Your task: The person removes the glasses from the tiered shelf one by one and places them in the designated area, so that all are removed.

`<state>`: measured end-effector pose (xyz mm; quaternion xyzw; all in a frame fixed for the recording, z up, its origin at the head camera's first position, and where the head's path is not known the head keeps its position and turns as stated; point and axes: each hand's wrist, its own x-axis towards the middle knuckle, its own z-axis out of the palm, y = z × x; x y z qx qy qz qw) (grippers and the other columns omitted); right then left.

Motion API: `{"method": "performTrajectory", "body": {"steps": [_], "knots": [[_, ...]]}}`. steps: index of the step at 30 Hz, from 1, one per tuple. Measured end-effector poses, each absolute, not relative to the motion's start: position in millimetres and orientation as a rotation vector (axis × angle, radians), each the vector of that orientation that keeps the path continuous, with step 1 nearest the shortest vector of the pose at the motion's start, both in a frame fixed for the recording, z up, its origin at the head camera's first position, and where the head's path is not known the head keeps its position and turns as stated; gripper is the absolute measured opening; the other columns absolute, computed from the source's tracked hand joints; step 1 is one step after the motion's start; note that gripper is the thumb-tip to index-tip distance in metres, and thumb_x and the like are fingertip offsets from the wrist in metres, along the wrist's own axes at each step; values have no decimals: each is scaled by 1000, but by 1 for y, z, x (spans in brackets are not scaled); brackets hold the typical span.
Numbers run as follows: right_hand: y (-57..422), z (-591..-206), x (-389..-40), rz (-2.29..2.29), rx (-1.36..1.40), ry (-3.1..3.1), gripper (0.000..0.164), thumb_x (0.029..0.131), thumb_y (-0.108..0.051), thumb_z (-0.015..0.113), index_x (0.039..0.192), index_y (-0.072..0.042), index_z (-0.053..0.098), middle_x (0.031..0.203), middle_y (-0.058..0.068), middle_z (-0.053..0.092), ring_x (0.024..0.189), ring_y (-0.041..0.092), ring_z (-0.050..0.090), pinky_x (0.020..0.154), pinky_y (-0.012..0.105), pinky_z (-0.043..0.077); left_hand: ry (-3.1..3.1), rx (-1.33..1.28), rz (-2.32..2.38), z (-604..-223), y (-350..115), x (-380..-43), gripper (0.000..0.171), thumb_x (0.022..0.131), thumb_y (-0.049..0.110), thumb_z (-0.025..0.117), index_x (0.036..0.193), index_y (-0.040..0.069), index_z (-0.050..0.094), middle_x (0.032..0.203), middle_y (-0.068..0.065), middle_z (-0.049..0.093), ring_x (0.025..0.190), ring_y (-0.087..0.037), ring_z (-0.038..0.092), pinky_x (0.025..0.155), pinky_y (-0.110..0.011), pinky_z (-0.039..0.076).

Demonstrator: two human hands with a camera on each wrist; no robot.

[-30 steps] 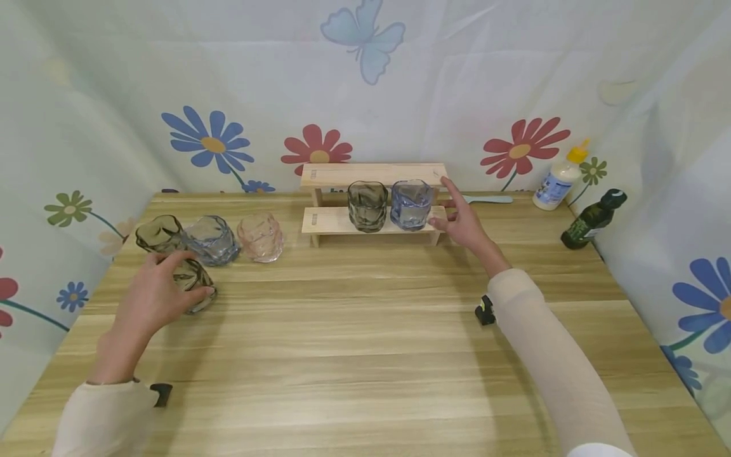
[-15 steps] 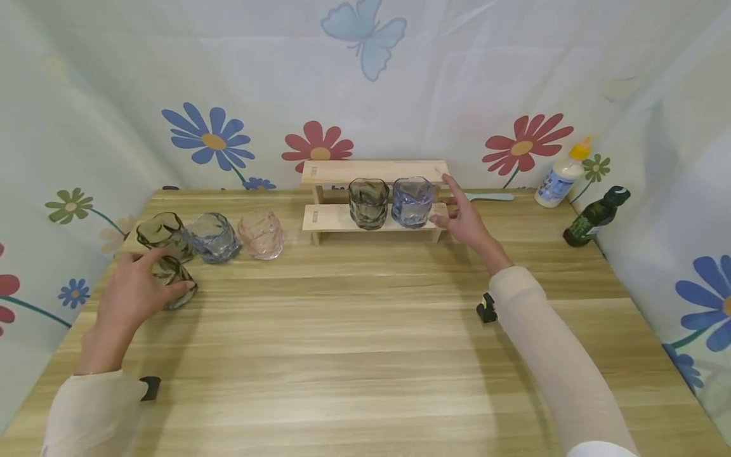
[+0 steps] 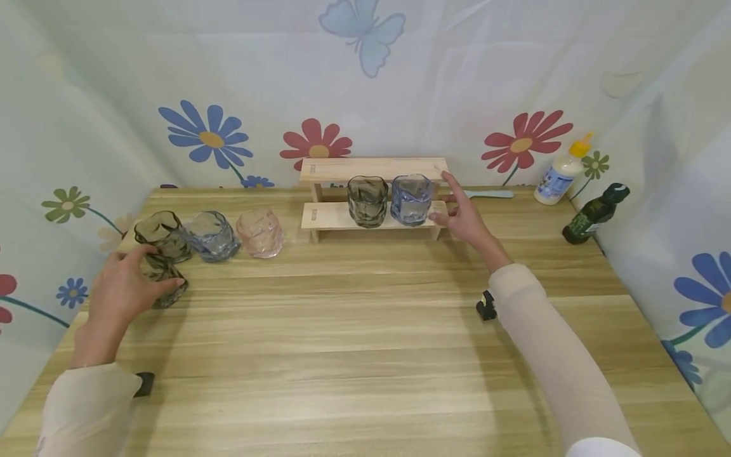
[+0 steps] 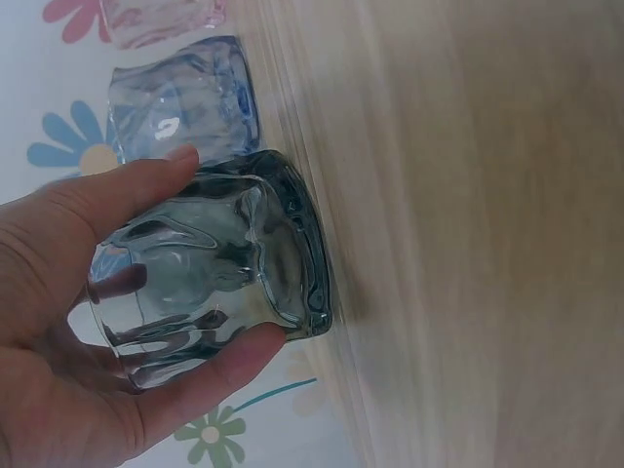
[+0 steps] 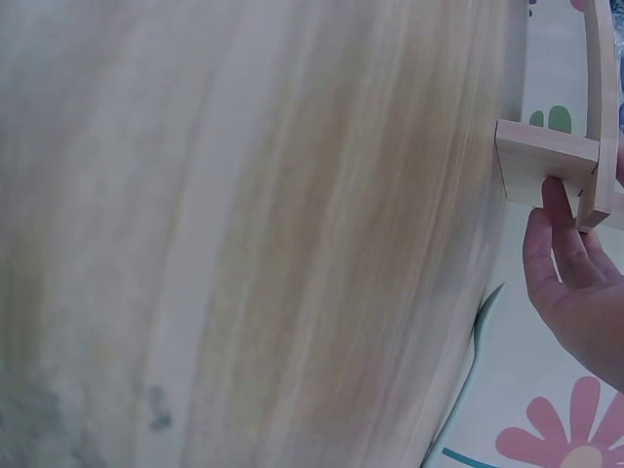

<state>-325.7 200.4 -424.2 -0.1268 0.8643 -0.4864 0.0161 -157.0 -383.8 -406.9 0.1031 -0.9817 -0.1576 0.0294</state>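
At the left of the table my left hand (image 3: 121, 289) grips a smoky green glass (image 3: 165, 289), thumb on one side and fingers round the other. The left wrist view shows this glass (image 4: 224, 263) base on the table. Just behind it stand another green glass (image 3: 162, 236), a blue glass (image 3: 212, 238) and a pink glass (image 3: 260, 233). My right hand (image 3: 465, 221) holds the right end of a two-step wooden rack (image 3: 325, 216), its fingers under the lower board (image 5: 602, 107) in the right wrist view. A green glass (image 3: 367, 202) and a blue glass (image 3: 411, 200) stand on the lower step.
A white bottle with a yellow cap (image 3: 556, 174) and a dark green bottle (image 3: 594, 216) stand at the back right. A pale blue flat utensil (image 3: 488, 193) lies behind my right hand. Flowered cloth (image 3: 365, 95) closes off the back and sides of the wooden table (image 3: 342, 330).
My left hand has moved the green glass leftward, to just in front of the other green glass. The right hand has stayed at the rack, and the glasses on it have not moved.
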Motion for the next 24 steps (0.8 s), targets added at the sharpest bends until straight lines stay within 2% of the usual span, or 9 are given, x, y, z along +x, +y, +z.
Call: {"method": "performTrajectory", "body": {"steps": [5,14,24], "knots": [[201,-425,-327,-1514,-394,2693,96,93,-6,69,161,-36,10,150,26,43,113,44,60,88,41,53,-3039,381,-540,-406,-391,-160,91,85,50,75,146,-4,34,133,-49,30,105,-64,40,75,-69,40],[199,-423,-325,-1515,-392,2696,96,92,-4,69,161,-35,10,149,26,45,105,39,62,74,22,50,-3036,456,-555,-406,-397,-162,95,85,54,74,149,-1,30,138,-48,27,113,-67,34,85,-76,33],[200,-422,-325,-1520,-366,2685,96,92,-5,69,161,-37,10,150,26,43,110,42,61,83,33,54,-3001,480,-572,-405,-398,-164,97,86,49,74,153,0,24,145,-46,21,120,-70,29,90,-77,29]]}}
